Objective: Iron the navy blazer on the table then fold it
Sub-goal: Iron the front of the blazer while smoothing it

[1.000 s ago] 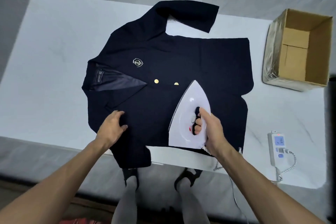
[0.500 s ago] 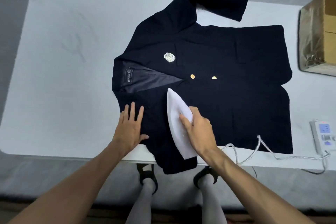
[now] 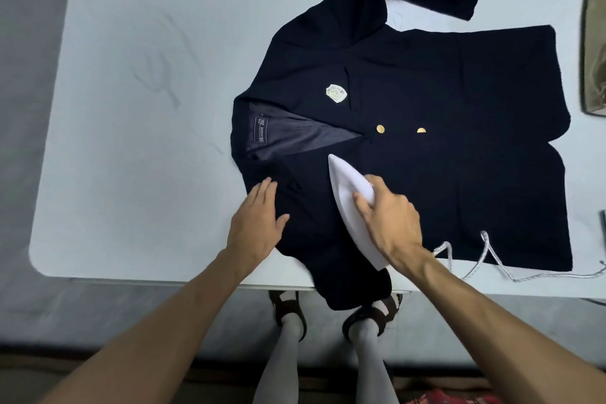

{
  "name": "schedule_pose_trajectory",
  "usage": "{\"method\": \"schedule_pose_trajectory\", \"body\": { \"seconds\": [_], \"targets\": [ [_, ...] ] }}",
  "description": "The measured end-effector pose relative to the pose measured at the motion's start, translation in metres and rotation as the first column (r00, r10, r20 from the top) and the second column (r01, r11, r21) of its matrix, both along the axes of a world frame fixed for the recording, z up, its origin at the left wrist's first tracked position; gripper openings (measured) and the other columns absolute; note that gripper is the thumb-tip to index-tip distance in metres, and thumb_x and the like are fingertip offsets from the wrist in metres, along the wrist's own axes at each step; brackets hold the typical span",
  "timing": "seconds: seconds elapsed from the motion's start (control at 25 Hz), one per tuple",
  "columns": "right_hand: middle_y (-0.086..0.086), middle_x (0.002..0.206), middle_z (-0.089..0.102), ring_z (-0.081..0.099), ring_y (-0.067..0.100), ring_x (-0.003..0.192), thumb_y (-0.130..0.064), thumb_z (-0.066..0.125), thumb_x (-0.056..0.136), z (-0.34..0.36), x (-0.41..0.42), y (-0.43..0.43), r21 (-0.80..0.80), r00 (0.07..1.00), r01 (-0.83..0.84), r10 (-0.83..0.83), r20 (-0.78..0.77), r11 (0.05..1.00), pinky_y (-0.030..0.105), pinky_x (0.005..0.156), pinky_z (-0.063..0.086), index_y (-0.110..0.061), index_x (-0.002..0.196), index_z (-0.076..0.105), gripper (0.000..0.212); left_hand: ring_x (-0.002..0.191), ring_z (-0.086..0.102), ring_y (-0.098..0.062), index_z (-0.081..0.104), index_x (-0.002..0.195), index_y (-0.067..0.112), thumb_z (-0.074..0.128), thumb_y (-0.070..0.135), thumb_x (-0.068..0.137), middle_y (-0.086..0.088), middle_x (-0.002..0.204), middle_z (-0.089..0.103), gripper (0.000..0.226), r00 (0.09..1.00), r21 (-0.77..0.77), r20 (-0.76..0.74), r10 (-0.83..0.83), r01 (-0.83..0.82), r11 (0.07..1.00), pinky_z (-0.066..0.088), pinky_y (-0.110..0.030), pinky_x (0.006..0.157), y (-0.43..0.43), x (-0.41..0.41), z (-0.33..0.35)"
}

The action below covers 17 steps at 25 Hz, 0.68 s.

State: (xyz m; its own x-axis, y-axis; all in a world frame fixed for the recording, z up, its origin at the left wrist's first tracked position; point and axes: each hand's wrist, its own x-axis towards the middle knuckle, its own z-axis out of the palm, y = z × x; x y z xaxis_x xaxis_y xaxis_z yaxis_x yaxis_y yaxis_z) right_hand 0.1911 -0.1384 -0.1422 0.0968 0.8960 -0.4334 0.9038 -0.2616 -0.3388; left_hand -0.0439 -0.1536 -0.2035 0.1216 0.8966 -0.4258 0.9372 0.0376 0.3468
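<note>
The navy blazer [image 3: 426, 102] lies flat, front up, on the white table [image 3: 147, 108], collar to the left, with a crest badge and two gold buttons showing. One sleeve hangs over the near table edge. A white iron [image 3: 347, 187] stands on the blazer's near front panel, nose pointing toward the lapel. My right hand [image 3: 390, 220] grips the iron's handle from above. My left hand [image 3: 259, 220] rests flat with straight fingers on the blazer's shoulder area, left of the iron.
The iron's braided cord [image 3: 492, 256] trails right along the near hem of the blazer. A cardboard box [image 3: 595, 52] sits at the right edge of the view. My legs and sandals [image 3: 288, 308] show below the near table edge.
The iron has moved left from the blazer's lower front to the area near the lapel. My left hand has flattened on the shoulder. The view has shifted left, so the box is mostly out of frame.
</note>
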Motion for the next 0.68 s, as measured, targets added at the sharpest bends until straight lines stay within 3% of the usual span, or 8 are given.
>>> {"method": "schedule_pose_trajectory", "body": {
  "seconds": [0.08, 0.24, 0.32, 0.44, 0.56, 0.68],
  "targets": [
    [0.006, 0.076, 0.066, 0.061, 0.034, 0.072, -0.053, 0.043, 0.096, 0.005, 0.007, 0.011, 0.037, 0.995, -0.093, 0.091, 0.043, 0.995, 0.038, 0.066, 0.047, -0.023, 0.118, 0.052, 0.038, 0.147, 0.024, -0.031, 0.025, 0.153, 0.007, 0.065, 0.046, 0.090, -0.013, 0.159, 0.026, 0.085, 0.997, 0.097, -0.066, 0.032, -0.025, 0.995, 0.028, -0.039, 0.119, -0.002, -0.003, -0.002],
    [0.003, 0.086, 0.067, 0.061, 0.034, 0.080, -0.057, 0.040, 0.096, -0.001, -0.022, 0.037, 0.006, 0.902, -0.431, 0.430, 0.030, 0.902, 0.037, 0.064, 0.039, -0.025, 0.113, 0.051, 0.038, 0.152, -0.007, -0.034, -0.006, 0.156, 0.004, 0.060, 0.073, 0.078, -0.014, 0.164, -0.013, 0.123, 0.978, -0.047, -0.204, -0.054, 0.045, 0.998, 0.004, -0.043, 0.124, -0.001, -0.012, -0.017],
    [0.005, 0.086, 0.067, 0.060, 0.035, 0.078, -0.055, 0.037, 0.098, -0.008, -0.040, 0.038, -0.027, 0.864, -0.500, 0.501, 0.053, 0.865, 0.037, 0.061, 0.037, -0.022, 0.108, 0.048, 0.036, 0.152, -0.008, -0.031, -0.010, 0.155, 0.003, 0.063, 0.077, 0.071, -0.013, 0.164, -0.017, 0.134, 0.977, -0.056, -0.205, -0.061, 0.051, 0.997, 0.002, -0.042, 0.123, 0.000, -0.019, -0.021],
    [0.006, 0.082, 0.067, 0.059, 0.036, 0.072, -0.050, 0.037, 0.099, -0.019, -0.039, 0.035, 0.008, 0.878, -0.464, 0.458, 0.140, 0.886, 0.036, 0.059, 0.034, -0.020, 0.102, 0.044, 0.031, 0.152, -0.009, -0.032, -0.011, 0.155, 0.003, 0.065, 0.082, 0.065, -0.014, 0.163, -0.019, 0.142, 0.959, -0.093, -0.258, -0.118, 0.097, 0.991, 0.002, -0.045, 0.123, 0.001, -0.025, -0.024],
    [0.009, 0.080, 0.066, 0.058, 0.037, 0.069, -0.049, 0.037, 0.100, -0.020, -0.016, 0.042, 0.006, 0.918, -0.347, 0.338, 0.208, 0.938, 0.036, 0.059, 0.034, -0.017, 0.109, 0.046, 0.035, 0.151, -0.011, -0.035, -0.017, 0.153, 0.002, 0.059, 0.086, 0.066, -0.015, 0.161, -0.024, 0.143, 0.929, -0.149, -0.333, -0.162, 0.118, 0.982, 0.001, -0.046, 0.123, 0.009, -0.023, -0.021],
    [0.009, 0.069, 0.056, 0.050, 0.036, 0.063, -0.050, 0.038, 0.099, -0.009, 0.006, 0.045, 0.003, 0.975, -0.170, 0.168, 0.144, 0.985, 0.038, 0.060, 0.036, -0.013, 0.105, 0.046, 0.038, 0.151, -0.005, -0.037, -0.010, 0.154, 0.000, 0.059, 0.084, 0.068, -0.018, 0.163, -0.017, 0.139, 0.918, -0.163, -0.354, -0.178, 0.127, 0.978, 0.003, -0.047, 0.124, 0.012, -0.016, -0.013]
  ]
}}
